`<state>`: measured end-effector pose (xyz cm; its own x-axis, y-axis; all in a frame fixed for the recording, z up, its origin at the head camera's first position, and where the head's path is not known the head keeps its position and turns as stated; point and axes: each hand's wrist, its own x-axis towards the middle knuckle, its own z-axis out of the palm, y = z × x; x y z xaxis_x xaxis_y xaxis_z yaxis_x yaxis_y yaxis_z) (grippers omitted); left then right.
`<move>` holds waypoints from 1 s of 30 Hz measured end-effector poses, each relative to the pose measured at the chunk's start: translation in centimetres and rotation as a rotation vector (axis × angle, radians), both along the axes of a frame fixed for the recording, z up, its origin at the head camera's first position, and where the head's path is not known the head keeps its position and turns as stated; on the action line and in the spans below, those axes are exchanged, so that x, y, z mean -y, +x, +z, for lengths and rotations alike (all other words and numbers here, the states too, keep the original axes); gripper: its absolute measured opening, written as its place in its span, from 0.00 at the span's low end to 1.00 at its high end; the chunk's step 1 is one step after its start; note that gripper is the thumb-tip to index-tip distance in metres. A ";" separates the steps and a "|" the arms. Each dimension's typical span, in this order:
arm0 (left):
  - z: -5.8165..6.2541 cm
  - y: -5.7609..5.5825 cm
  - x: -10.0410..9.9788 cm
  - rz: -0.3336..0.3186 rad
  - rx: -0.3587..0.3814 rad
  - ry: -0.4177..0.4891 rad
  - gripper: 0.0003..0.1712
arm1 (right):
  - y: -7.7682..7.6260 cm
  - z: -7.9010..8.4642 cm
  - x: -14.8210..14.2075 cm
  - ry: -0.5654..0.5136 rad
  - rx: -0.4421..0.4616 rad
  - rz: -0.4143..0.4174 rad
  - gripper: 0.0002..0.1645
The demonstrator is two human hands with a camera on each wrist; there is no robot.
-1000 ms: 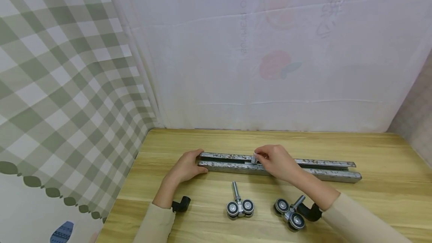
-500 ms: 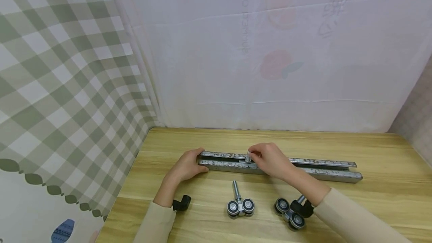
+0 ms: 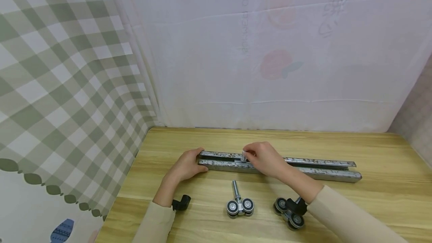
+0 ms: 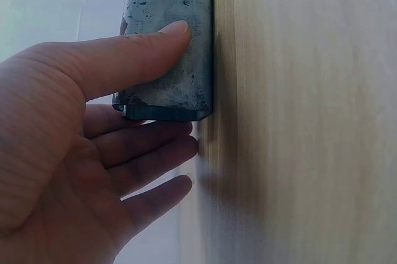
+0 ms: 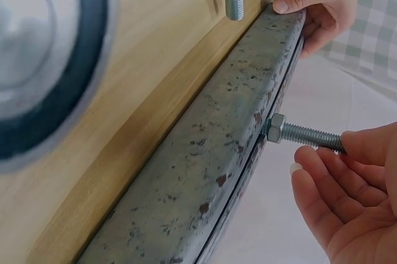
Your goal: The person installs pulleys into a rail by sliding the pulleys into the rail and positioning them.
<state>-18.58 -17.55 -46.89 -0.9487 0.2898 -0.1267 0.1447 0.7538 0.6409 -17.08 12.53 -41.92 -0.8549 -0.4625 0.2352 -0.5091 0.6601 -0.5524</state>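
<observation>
A worn metal channel track lies lengthwise on the table, its slot facing up. At its left end my left hand grips it; in the left wrist view the thumb lies along one side wall and the fingers reach behind. My right hand pinches the tip of a threaded bolt between thumb and fingers. This bolt, with a hex nut at its base, stands up out of the slot, left of the track's middle. Whatever it joins inside the track is hidden.
In front of the track lie two loose roller trolleys, the left one with its bolt pointing away, the right one partly behind a black wrist mount. A white curtain hangs behind the table; checked cloth is at the left.
My right hand has slid leftward along the track, and the bolt has travelled with it in the slot. The left hand and track stay in place.
</observation>
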 end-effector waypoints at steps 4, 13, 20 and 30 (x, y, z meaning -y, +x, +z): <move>0.0 0.0 0.0 -0.003 0.002 -0.001 0.46 | -0.2 0.0 0.6 -0.002 0.004 0.005 0.08; 0.1 0.0 0.0 -0.005 -0.009 -0.002 0.45 | -0.5 -0.1 2.2 -0.019 -0.002 0.030 0.08; 0.0 -0.1 0.0 0.001 -0.004 0.000 0.45 | -0.7 -0.2 3.2 -0.023 0.024 0.028 0.08; -0.3 -0.2 0.1 -0.018 -0.025 0.005 0.43 | -0.7 0.0 4.7 -0.011 0.036 0.035 0.09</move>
<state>-18.82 -17.61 -47.17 -0.9461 0.3074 -0.1015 0.1743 0.7479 0.6405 -17.76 7.83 -41.88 -0.8460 -0.4902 0.2097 -0.5117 0.6358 -0.5779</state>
